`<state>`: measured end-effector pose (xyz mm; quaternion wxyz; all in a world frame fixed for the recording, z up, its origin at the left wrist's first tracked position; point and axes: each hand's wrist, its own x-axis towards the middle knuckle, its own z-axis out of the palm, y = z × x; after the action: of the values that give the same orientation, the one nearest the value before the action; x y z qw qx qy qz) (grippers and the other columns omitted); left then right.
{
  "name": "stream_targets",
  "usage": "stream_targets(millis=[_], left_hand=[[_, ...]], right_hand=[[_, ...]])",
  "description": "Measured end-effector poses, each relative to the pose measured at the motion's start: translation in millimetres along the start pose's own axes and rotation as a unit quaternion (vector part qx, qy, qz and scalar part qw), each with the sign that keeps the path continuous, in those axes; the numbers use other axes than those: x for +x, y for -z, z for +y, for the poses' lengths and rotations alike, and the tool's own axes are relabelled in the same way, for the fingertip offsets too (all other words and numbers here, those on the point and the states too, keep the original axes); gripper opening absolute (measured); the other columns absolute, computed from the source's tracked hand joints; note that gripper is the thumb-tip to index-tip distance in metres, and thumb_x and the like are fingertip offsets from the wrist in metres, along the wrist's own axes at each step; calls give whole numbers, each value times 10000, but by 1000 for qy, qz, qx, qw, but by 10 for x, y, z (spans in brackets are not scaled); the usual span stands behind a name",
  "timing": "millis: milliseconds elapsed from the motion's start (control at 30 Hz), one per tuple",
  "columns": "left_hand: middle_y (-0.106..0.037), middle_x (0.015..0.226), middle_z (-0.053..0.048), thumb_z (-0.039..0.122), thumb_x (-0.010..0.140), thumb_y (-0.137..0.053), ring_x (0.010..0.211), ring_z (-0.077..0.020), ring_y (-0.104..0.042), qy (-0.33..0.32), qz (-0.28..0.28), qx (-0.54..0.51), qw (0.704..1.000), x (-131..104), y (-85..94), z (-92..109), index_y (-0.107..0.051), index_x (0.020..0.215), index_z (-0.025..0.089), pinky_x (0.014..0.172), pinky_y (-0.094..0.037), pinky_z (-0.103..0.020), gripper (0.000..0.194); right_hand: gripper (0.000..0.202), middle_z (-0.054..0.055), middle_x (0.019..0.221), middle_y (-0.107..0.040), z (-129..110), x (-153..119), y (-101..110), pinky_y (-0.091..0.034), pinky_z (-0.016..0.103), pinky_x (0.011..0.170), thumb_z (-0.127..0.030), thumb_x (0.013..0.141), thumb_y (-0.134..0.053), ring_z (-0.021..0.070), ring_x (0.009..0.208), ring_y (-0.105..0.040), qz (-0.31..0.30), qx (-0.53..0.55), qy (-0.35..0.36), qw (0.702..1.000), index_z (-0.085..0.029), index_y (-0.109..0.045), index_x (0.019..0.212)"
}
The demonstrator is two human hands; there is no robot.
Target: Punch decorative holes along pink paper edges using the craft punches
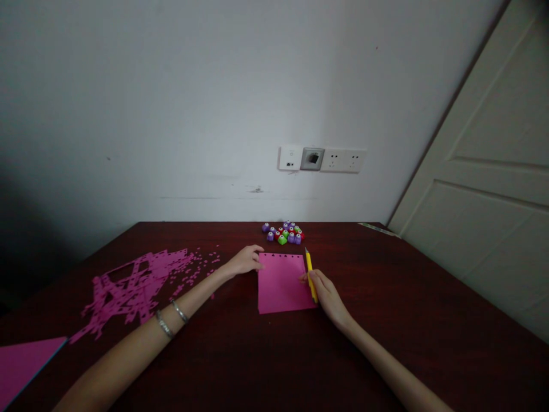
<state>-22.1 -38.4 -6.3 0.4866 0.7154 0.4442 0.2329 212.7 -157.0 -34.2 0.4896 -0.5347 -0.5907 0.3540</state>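
A pink sheet of paper (pixel 283 286) lies on the dark red-brown table (pixel 240 355), with a row of small dark marks or holes along its top edge. My left hand (pixel 246 260) is at the sheet's upper left edge, its fingers close together on the paper's border; whether they pinch it is too small to tell. At the right edge of the sheet, my right hand (pixel 323 290) is closed around a yellow pen-like tool (pixel 309 264), whose grey tip points up and away from me. Some fingers of the right hand rest over the paper.
Small purple, red and green punches or figures (pixel 282 239) stand behind the sheet. Cut pink strips (pixel 132 286) and tiny scraps (pixel 189 277) cover the left side. More pink paper (pixel 26 363) lies front left. A thin patterned strip (pixel 380 230) lies back right.
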Motion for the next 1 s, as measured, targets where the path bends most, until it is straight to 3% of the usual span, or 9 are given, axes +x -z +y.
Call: stream_targets(millis=[133, 200, 400, 500, 633, 733, 833, 1000], left_hand=[[-614, 605, -2, 111, 617, -640, 551, -123, -586, 8, -16, -15, 1000, -12, -12, 22, -569, 764, 99, 556, -468, -258, 164], [-610, 595, -3, 124, 626, -638, 545, -125, -590, 12, -11, -30, 999, -24, -7, 37, -557, 705, 105, 522, -473, -250, 115], [-655, 731, -47, 226, 642, -676, 589, -119, -593, -18, -9, -84, 996, -152, 159, 194, -613, 813, 94, 532, -493, -249, 225], [-666, 840, -76, 255, 651, -683, 668, -133, -605, -18, -31, -114, 993, -238, 304, 294, -628, 952, 99, 576, -492, -252, 344], [-661, 884, -91, 279, 669, -679, 715, -141, -602, 3, -94, -130, 987, -319, 420, 371, -644, 964, 100, 633, -482, -268, 347], [-657, 851, -79, 269, 649, -694, 708, -135, -591, 35, -132, -125, 983, -394, 349, 397, -659, 920, 106, 652, -468, -276, 319], [-619, 731, -24, 261, 627, -703, 638, -106, -551, 56, -174, -101, 978, -503, 144, 409, -658, 817, 121, 612, -435, -251, 240], [-477, 583, 47, 341, 647, -674, 525, -66, -428, 16, -213, -40, 976, -612, -214, 382, -579, 657, 132, 513, -342, -208, 230]], right_hand=[[425, 78, 840, -642, 4, 22, -1, -458, 318, 753, -560, 830, -400, 204, 812, -601, 31, 69, -9, 997, -180, -582, 771], [399, 67, 811, -645, -8, 38, 7, -473, 323, 745, -552, 809, -450, 191, 761, -610, 48, 128, -17, 991, -178, -576, 754], [307, 22, 732, -627, -193, 73, 199, -523, 310, 613, -488, 771, -544, 146, 614, -592, 96, 260, -15, 961, -184, -565, 806], [286, -5, 690, -582, -319, 97, 350, -516, 275, 579, -454, 762, -569, 118, 585, -549, 126, 268, 5, 955, -184, -562, 855], [255, -58, 588, -457, -410, 129, 452, -427, 204, 458, -422, 747, -594, 73, 480, -431, 132, 224, 17, 966, -188, -544, 833], [281, -90, 528, -397, -418, 86, 398, -345, 186, 396, -372, 679, -670, 57, 416, -384, 78, 154, -10, 985, -184, -522, 825], [278, -112, 455, -346, -407, -43, 251, -275, 176, 342, -395, 683, -653, 41, 343, -315, -30, 98, -78, 992, -175, -519, 786], [328, -115, 361, -286, -364, -260, 0, -220, 169, 283, -461, 730, -567, 30, 288, -231, -125, 6, -155, 980, -183, -457, 595]])
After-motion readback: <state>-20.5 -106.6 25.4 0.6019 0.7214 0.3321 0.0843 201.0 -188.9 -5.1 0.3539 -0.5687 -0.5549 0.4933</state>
